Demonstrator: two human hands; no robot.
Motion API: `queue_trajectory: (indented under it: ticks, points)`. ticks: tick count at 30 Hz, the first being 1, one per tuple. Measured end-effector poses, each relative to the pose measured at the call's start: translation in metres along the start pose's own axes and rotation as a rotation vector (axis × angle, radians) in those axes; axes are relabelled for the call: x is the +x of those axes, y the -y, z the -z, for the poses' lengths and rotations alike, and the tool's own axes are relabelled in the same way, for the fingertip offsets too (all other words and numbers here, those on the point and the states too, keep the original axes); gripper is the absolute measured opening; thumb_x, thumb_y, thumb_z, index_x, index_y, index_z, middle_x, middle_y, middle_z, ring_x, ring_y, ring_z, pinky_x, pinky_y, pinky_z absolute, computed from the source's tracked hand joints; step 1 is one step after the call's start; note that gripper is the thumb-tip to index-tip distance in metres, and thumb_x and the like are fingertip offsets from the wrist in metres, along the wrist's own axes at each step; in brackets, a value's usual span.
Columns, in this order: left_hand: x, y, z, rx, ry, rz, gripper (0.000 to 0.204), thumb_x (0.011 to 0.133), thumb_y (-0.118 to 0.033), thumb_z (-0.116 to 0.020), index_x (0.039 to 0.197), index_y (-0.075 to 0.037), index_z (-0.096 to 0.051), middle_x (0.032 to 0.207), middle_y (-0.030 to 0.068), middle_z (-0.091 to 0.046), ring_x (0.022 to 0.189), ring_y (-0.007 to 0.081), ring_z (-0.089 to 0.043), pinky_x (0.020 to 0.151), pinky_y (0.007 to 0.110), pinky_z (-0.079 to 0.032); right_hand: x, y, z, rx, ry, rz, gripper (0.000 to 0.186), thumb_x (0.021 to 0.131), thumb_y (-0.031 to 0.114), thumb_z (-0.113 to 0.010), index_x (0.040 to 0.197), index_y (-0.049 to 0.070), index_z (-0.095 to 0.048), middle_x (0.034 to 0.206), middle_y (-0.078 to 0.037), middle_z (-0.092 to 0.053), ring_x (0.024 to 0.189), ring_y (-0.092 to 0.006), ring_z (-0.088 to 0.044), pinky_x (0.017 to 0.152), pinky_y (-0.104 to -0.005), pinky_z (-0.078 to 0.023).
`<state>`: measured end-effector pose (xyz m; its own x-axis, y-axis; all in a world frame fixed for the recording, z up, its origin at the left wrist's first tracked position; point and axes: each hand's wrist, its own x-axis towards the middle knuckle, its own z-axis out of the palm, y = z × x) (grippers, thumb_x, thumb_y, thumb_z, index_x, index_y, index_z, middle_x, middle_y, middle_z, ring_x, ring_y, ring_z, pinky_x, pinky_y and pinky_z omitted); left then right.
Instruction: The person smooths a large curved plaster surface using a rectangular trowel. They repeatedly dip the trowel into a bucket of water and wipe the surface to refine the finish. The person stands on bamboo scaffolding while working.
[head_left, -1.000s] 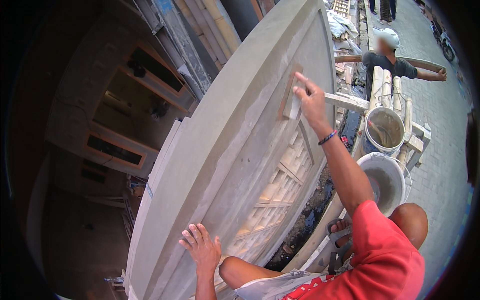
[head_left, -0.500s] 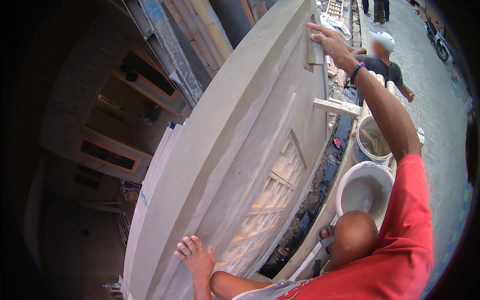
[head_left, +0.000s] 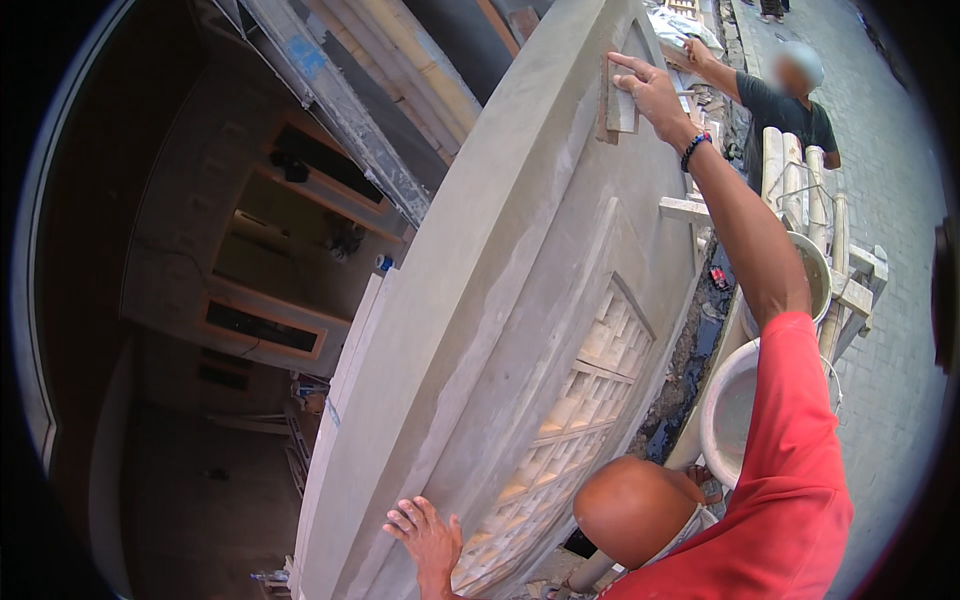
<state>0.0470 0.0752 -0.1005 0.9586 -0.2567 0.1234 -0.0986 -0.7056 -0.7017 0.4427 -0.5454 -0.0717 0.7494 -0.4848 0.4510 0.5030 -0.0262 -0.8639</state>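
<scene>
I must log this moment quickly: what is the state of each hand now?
Left hand: open, fingers spread flat on the grey wall, holding nothing.
Right hand: presses a flat plaster float against the wall.

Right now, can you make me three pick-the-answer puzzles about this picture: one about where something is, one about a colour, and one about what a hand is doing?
1. Where is the flat rectangular plastering float?
A. high up on the grey plastered wall
B. inside a bucket
C. on the paved ground

2. What colour is the sleeve on the raised arm?
A. blue
B. red
C. yellow

3. What is the left hand doing?
A. gripping a rope
B. holding a brush
C. resting flat and open on the wall

Answers: 1 A, the right hand presses the float against the wall near its top. 2 B, the sleeve running up to the shoulder is plainly red. 3 C, its fingers are spread on the plaster low down and hold nothing.
</scene>
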Motion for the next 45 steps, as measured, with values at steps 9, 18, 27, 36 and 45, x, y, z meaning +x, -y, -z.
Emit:
queue_trajectory:
  ticks: [9, 18, 27, 36, 45]
  points:
    - [-0.003, 0.001, -0.005, -0.023, -0.002, -0.011, 0.112, 0.076, -0.04, -0.07, 0.149, 0.007, 0.001, 0.153, 0.0313, 0.019, 0.137, 0.0547, 0.025, 0.106, 0.071, 0.011, 0.012, 0.006, -0.019, -0.223, 0.074, 0.11, 0.041, 0.087, 0.011, -0.059, 0.128, 0.011, -0.062, 0.107, -0.011, -0.067, 0.09, -0.0174, -0.061, 0.085, -0.0288, -0.048]
    - [-0.005, 0.0, 0.001, -0.05, 0.026, 0.016, 0.108, 0.078, -0.034, -0.068, 0.149, 0.007, 0.001, 0.154, 0.0318, 0.013, 0.137, 0.0581, 0.016, 0.107, 0.071, 0.006, -0.086, -0.048, -0.015, -0.302, 0.142, 0.122, 0.042, 0.084, 0.01, -0.06, 0.125, 0.008, -0.063, 0.118, -0.017, -0.066, 0.103, -0.0228, -0.064, 0.093, -0.0301, -0.046]
    - [-0.002, -0.003, 0.001, -0.034, 0.04, 0.027, 0.108, 0.078, -0.035, -0.069, 0.149, 0.007, 0.001, 0.154, 0.0312, 0.014, 0.137, 0.0574, 0.018, 0.108, 0.07, 0.007, 0.009, 0.005, -0.033, -0.247, -0.026, 0.205, 0.041, 0.085, 0.014, -0.06, 0.126, 0.009, -0.063, 0.096, -0.014, -0.071, 0.072, -0.018, -0.057, 0.073, -0.0314, -0.049]
    - [-0.009, -0.004, -0.005, -0.026, 0.016, 0.047, 0.088, 0.08, -0.041, -0.067, 0.145, 0.003, -0.026, 0.154, 0.0294, -0.001, 0.139, 0.0552, 0.009, 0.107, 0.072, 0.002, -0.155, 0.001, -0.051, -0.212, 0.2, 0.082, 0.043, 0.086, 0.006, -0.061, 0.129, 0.006, -0.06, 0.115, -0.014, -0.066, 0.097, -0.0168, -0.06, 0.087, -0.0289, -0.046]
    - [0.006, -0.01, 0.006, -0.133, -0.113, 0.055, 0.074, 0.081, -0.036, -0.064, 0.145, -0.008, -0.038, 0.156, 0.0163, -0.02, 0.145, 0.0416, -0.003, 0.114, 0.061, 0.005, -0.196, 0.025, -0.09, -0.378, 0.329, 0.144, 0.042, 0.091, 0.008, -0.055, 0.133, 0.003, -0.055, 0.124, -0.014, -0.062, 0.107, -0.018, -0.057, 0.094, -0.0296, -0.042]
